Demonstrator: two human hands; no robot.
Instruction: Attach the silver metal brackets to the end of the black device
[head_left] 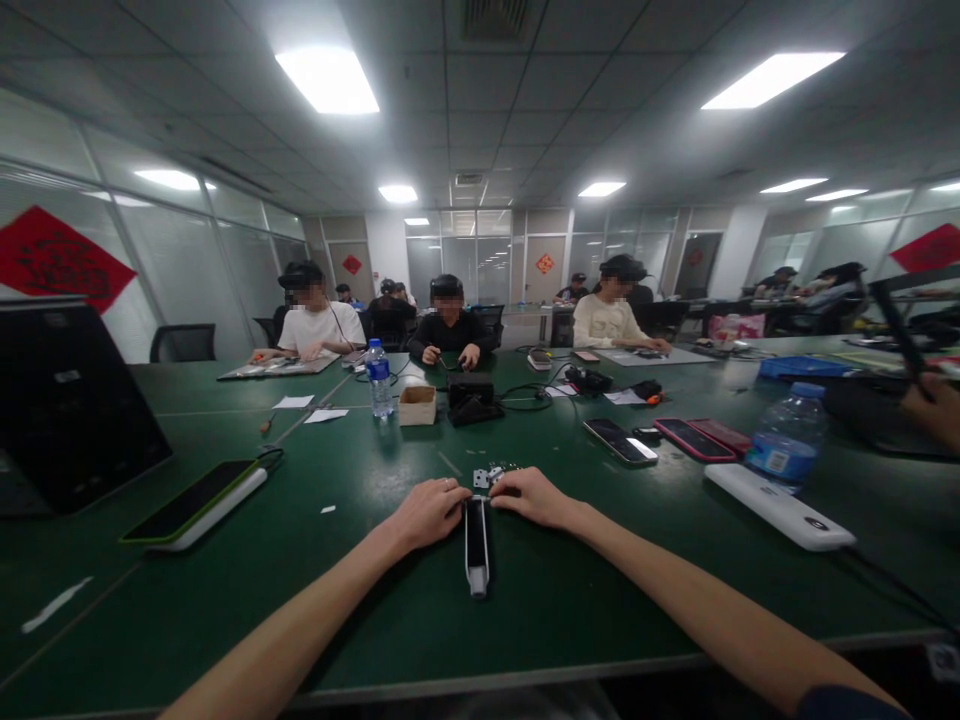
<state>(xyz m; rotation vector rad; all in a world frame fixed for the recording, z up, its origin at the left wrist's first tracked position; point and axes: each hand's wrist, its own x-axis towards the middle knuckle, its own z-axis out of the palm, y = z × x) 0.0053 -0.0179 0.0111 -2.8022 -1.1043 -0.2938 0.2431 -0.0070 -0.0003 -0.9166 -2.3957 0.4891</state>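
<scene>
A long, narrow white-edged piece with a dark channel lies on the green table in front of me, its tapered grey end toward me. At its far end, my left hand has its fingers curled together against the left side. My right hand is across from it, thumb and fingertips closed near the right side of that end. Whatever is between the right fingertips is too small to make out. Just beyond both hands lie several small white and metal pieces, partly hidden by my right hand.
On the green table, a green-edged phone lies left, a white power bank and water bottle right. Ahead stand a small box and another bottle. Several people work across the table.
</scene>
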